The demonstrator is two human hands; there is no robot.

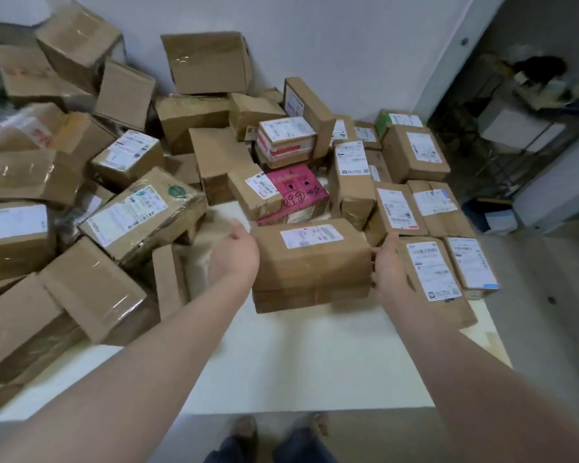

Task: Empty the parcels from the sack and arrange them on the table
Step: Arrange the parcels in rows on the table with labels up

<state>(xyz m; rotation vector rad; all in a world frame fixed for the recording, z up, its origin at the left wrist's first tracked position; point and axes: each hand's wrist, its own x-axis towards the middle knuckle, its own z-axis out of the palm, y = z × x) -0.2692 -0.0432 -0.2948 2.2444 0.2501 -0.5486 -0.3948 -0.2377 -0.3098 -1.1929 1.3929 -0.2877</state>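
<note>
A loose heap of cardboard parcels [81, 202] is piled over the left of the white table [298, 362]. Just right of it, the left hand [234, 253] is laid flat against the left end of a brown labelled parcel [311, 265], its fingers extended rather than curled. The parcel is held between both palms at the table's middle, in front of a pink parcel [298, 190]. The right hand [386, 267] is pressed open against the right end, thumb on the near edge. Further right, labelled parcels [432, 208] are set in rows.

Head-height view down onto table [298, 362]
</note>
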